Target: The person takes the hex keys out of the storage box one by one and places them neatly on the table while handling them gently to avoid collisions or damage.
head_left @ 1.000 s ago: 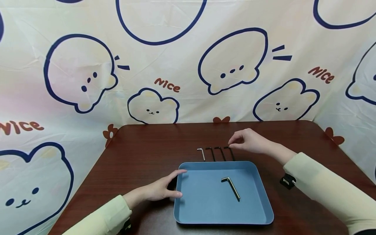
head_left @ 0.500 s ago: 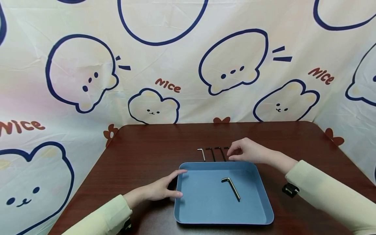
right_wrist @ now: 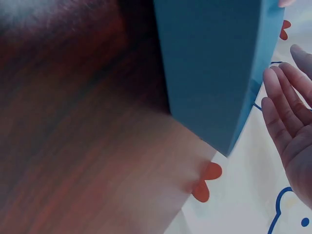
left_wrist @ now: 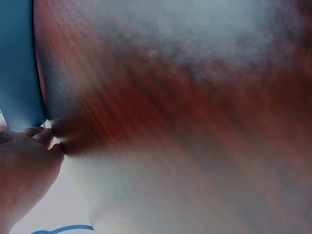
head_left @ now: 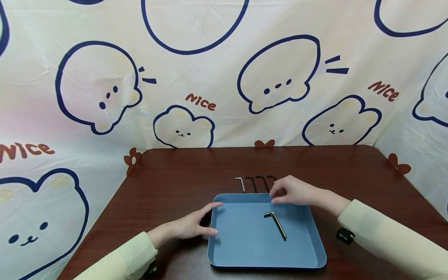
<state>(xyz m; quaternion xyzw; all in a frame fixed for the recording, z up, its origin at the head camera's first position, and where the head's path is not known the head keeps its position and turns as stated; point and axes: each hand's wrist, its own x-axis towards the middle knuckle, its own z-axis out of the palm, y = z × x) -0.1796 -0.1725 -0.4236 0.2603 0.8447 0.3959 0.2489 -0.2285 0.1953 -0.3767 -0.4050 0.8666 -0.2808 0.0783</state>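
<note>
The left hand (head_left: 187,225) rests on the left side of the blue tray (head_left: 266,262), index finger and thumb reaching over the rim; its fingers touch the tray in the left wrist view too. Above the tray's far rim, toward the right, hangs the right hand (head_left: 295,190), thumb and fingers bent a little, with no object visible between them; in the right wrist view that hand (right_wrist: 292,107) has loosely spread fingers. A larger brassy hex key (head_left: 276,225) lies in the tray. Behind it are a silver hex key (head_left: 242,183) and several black ones (head_left: 252,184), the rightmost partly hidden by the right hand.
The brown table (head_left: 168,175) extends around the tray to a cloth backdrop (head_left: 224,116) printed with blue outlines and red words. Pale sleeves cover both forearms, with a black device at each wrist.
My right hand has come nearer, from beside the rightmost black hex key to above the tray's far rim. The left hand and the hex keys have stayed in place.
</note>
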